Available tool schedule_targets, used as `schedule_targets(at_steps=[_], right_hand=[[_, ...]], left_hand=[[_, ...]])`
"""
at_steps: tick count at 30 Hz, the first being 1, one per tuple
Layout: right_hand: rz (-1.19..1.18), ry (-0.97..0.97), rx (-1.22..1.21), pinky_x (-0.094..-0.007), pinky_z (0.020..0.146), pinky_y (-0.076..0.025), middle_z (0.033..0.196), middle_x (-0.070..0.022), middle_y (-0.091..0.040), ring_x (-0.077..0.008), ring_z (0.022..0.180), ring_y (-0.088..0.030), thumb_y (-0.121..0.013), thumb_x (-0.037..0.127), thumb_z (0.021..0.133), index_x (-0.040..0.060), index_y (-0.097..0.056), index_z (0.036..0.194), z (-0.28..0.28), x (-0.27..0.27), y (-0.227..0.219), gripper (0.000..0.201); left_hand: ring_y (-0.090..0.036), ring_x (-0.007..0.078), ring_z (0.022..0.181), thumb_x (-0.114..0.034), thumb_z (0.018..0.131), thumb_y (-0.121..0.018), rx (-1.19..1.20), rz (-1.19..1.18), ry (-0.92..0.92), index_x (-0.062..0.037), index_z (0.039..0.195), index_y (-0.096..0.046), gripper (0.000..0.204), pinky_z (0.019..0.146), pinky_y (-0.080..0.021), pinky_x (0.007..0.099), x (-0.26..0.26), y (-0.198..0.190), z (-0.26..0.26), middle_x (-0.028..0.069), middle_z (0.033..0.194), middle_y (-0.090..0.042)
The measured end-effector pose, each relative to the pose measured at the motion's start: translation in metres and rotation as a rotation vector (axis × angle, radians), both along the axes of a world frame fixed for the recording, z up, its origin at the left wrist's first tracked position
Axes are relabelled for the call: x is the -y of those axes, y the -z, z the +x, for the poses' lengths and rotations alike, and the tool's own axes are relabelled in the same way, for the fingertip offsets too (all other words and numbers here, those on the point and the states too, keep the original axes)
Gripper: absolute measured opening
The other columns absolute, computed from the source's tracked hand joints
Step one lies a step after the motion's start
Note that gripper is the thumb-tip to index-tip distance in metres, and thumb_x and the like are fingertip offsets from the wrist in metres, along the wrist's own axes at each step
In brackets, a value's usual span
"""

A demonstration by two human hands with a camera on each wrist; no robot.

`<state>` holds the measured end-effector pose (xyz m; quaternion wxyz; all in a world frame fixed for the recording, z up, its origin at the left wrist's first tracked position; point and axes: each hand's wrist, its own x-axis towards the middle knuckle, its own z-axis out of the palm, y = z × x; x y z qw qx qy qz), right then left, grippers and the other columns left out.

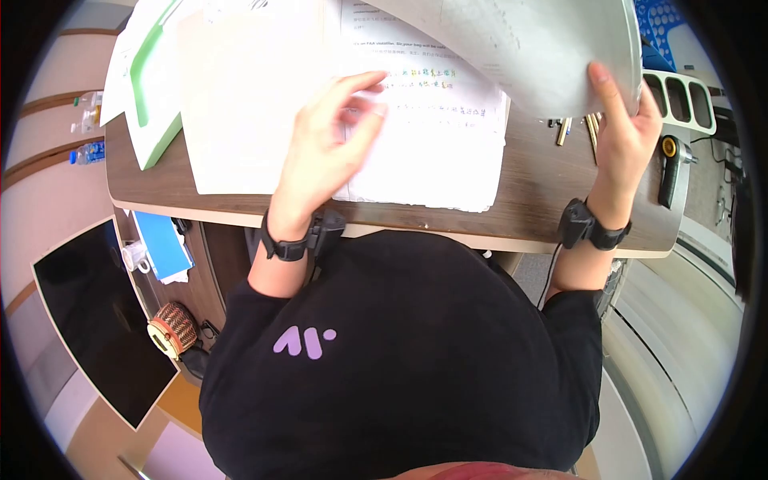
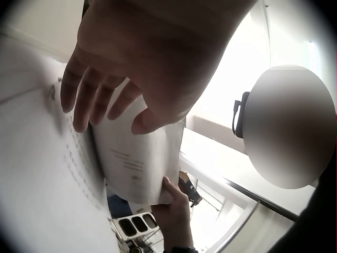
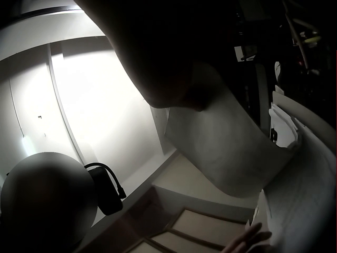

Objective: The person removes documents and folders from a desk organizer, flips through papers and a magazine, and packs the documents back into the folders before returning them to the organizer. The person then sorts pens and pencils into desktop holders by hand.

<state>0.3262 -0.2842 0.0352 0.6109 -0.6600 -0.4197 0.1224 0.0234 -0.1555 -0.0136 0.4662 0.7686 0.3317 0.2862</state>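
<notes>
A large open booklet of thin white paper (image 1: 424, 164) lies on a brown wood-grain desk (image 1: 532, 192), at the middle of the near edge. Its fold runs near to far, as does the long axis of each page; the far ends lie outside the head view. The printed and handwritten lines run left to right, with some characters in green and yellow. The near edge of the right-hand stack is uneven and slightly ruffled. A smooth, flexible raised paper section (image 1: 520, 48) arches above the far right of the pages, its free end pointing right. The right hand (image 1: 628, 132) grips this section at its near right corner, with a digit against the visible face. The left hand (image 1: 324, 148) is open and holds nothing, fingers loosely bent above the pages near the fold; contact with the paper cannot be determined. At left stands a green-and-white angular holder (image 1: 160, 120). At right are slender gold-coloured rods (image 1: 593, 136), a white tray with rounded rectangular slots (image 1: 702, 108) and a black-handled tool with a yellow ring (image 1: 672, 172).
</notes>
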Motion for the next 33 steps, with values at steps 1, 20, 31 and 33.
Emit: schedule_targets(at_steps=[1, 20, 31, 33], right_hand=[[0.001, 0.000, 0.000, -0.0232, 0.080, -0.049, 0.097, -0.0046, -0.074, -0.0095, 0.086, -0.064, -0.075, 0.016, 0.093, -0.0027, -0.073, 0.116, 0.007, -0.004, -0.004, 0.029], [0.005, 0.041, -0.002, -0.0198, 0.079, -0.049, 0.102, -0.0065, -0.075, -0.0099, 0.088, -0.068, -0.081, 0.014, 0.088, -0.0026, -0.073, 0.119, 0.046, -0.045, -0.024, 0.036], [0.234, 0.166, 0.419, -0.0241, 0.071, -0.052, 0.094, -0.0078, -0.075, -0.0127, 0.080, -0.068, -0.069, 0.011, 0.096, -0.0053, -0.072, 0.114, 0.010, -0.076, -0.048, 0.024], [0.287, 0.109, 0.548, -0.0228, 0.068, -0.049, 0.090, -0.0056, -0.074, -0.0118, 0.075, -0.065, -0.069, 0.012, 0.096, -0.0040, -0.074, 0.110, 0.005, -0.087, -0.059, 0.022]], left_hand=[[-0.068, 0.0126, 0.082, -0.016, 0.094, -0.070, -0.048, -0.025, -0.107, -0.0014, 0.114, -0.072, 0.025, 0.077, -0.054, 0.0270, -0.001, 0.002, -0.009, 0.0106, 0.097, -0.073], [-0.045, 0.0046, 0.055, -0.027, 0.091, -0.076, -0.386, -0.450, -0.112, 0.0009, 0.076, -0.062, 0.035, 0.052, -0.039, 0.0260, 0.008, 0.010, -0.037, -0.0004, 0.058, -0.052], [-0.041, 0.0064, 0.058, -0.026, 0.096, -0.070, -0.464, -0.388, 0.048, 0.0006, 0.073, -0.055, 0.039, 0.053, -0.038, 0.0281, 0.004, 0.013, -0.044, 0.0003, 0.058, -0.046], [-0.043, 0.0063, 0.058, -0.026, 0.097, -0.070, -0.444, -0.414, 0.053, 0.0008, 0.073, -0.055, 0.039, 0.053, -0.039, 0.0280, 0.004, 0.013, -0.045, 0.0005, 0.058, -0.047]])
